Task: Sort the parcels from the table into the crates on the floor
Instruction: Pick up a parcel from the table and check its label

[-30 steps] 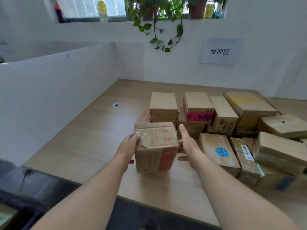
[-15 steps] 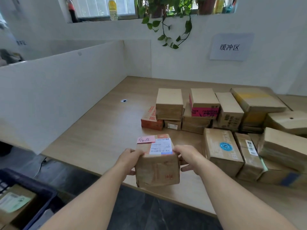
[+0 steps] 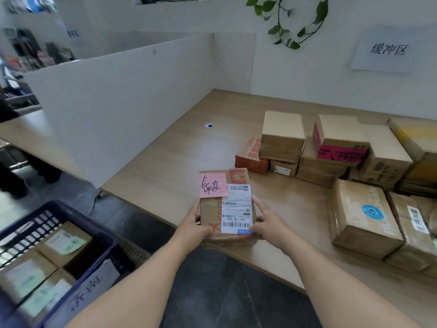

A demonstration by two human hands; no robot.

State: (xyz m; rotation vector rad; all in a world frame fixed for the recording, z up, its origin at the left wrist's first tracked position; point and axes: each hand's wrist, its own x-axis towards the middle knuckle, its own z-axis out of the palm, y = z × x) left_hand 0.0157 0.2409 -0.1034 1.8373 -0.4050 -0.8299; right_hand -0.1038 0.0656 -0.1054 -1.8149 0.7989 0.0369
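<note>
- White walls enclose a wooden bench (image 3: pixel 179 162); a white partition (image 3: pixel 118 102) stands along its left side, a paper sign (image 3: pixel 387 49) with three characters hangs on the back wall, and a green vine (image 3: pixel 295 22) trails down beside it.
- Held parcel (image 3: pixel 227 237): a brown cardboard box with red print, carried between both hands over the near edge of the bench, top face toward the camera.
- Pink note (image 3: pixel 212 185): handwritten, stuck at the far left corner of that face; a white shipping label (image 3: pixel 236 209) with barcodes covers the right half.
- Left hand (image 3: pixel 191 227): grips the parcel's left side, fingers curled around its edge.
- Right hand (image 3: pixel 269 223): grips the right side, thumb lying along the label's border.
- Remaining parcels (image 3: pixel 283 136): stacked on the right half of the bench, apart from the held one; one carries pink tape (image 3: pixel 340 155), another a round blue sticker (image 3: pixel 372 211).
- Crate (image 3: pixel 104 235): dark blue, on the floor (image 3: pixel 212 292) at lower left beside the bench, holding several boxes (image 3: pixel 63 242) with pale green notes; a white tag (image 3: pixel 92 287) with characters hangs on its near wall.
</note>
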